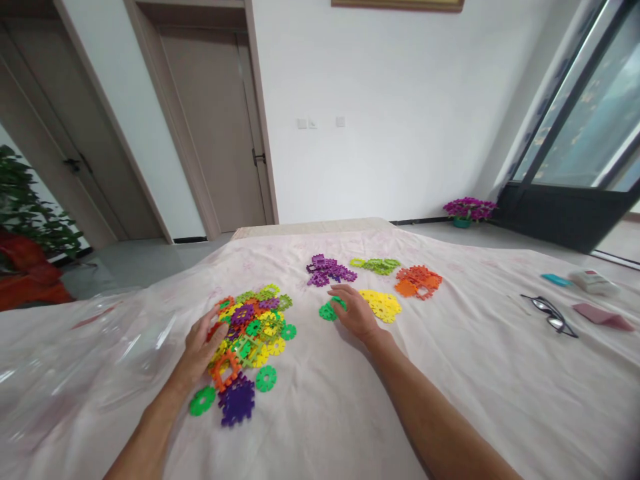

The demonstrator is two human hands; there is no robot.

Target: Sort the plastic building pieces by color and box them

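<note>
A mixed pile of plastic interlocking pieces point(255, 327) in several colours lies left of centre on the cloth. My left hand point(200, 343) rests against the pile's left edge, fingers apart, with a reddish piece showing between thumb and fingers. My right hand point(355, 313) is over a small group of green discs point(327, 311), its thumb and fingers around a green disc point(340, 303). Just right of that hand are yellow discs point(383, 305). Beyond it lie purple pieces point(329, 270), lime-green pieces point(381, 266) and orange pieces point(420, 281), each colour grouped apart.
Clear plastic packaging point(125, 340) spreads over the left of the pale cloth point(310, 413). On the right lie eyeglasses point(550, 313), a pink folded cloth point(603, 316), a blue item point(557, 280) and a white pack point(594, 283). A loose dark purple square point(237, 401) sits near me.
</note>
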